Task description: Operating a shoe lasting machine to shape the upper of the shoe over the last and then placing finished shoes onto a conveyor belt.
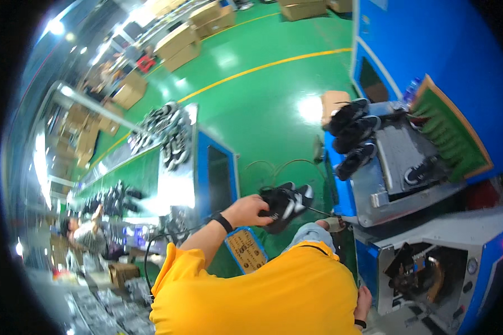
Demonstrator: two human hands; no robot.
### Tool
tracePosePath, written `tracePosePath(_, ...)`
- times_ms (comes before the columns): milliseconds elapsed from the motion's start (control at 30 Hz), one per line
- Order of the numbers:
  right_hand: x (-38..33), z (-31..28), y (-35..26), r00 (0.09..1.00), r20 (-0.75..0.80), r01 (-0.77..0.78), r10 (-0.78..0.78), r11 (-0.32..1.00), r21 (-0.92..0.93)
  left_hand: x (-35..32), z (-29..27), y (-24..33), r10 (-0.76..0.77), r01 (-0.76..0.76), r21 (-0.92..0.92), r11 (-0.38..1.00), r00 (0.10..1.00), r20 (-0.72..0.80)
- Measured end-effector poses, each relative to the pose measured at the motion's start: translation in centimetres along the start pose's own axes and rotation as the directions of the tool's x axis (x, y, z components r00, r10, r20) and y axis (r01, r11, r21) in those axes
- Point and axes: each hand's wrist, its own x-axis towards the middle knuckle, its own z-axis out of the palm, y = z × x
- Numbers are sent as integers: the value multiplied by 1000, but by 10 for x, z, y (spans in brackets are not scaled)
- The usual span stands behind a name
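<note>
My left hand [248, 211], a black band at its wrist, reaches forward with its fingers closed on black sneakers [289, 207] with white side markings. They look like a pair held side by side, above the green floor. My right hand [364, 302] hangs low beside my yellow shirt, close to the white and blue machine; its fingers are mostly hidden, and I cannot make out anything in them. Several black sneakers [354, 133] rest in a row along the left edge of the machine top at the right. Another black sneaker [420, 171] lies farther in on that machine.
A white and blue machine [430, 273] with an open cavity stands at my right. To the left, a conveyor [176, 184] carries several shoes, and a person [89, 234] sits beyond it. A shallow blue-edged box [246, 249] is near my left forearm. Cardboard boxes [179, 46] stand farther back.
</note>
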Motion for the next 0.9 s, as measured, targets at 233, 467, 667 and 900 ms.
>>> tracePosePath(233,58,-26,21,995,98,9,-10,1000,3,-213,-59,-127,-507,652,33,757,620,-599)
tracePosePath(467,43,-17,1,951,195,258,-241,964,-63,-230,-108,-172,-468,728,-573,377,-385,-796)
tracePosePath(667,-34,-17,-121,763,-26,626,-646,748,-218,-24,-7,-107,-416,506,-199,839,362,-834)
tracePosePath(900,-98,-103,-298,-378,-420,417,-825,253,-873,277,60,98,508,-507,86,857,806,-305)
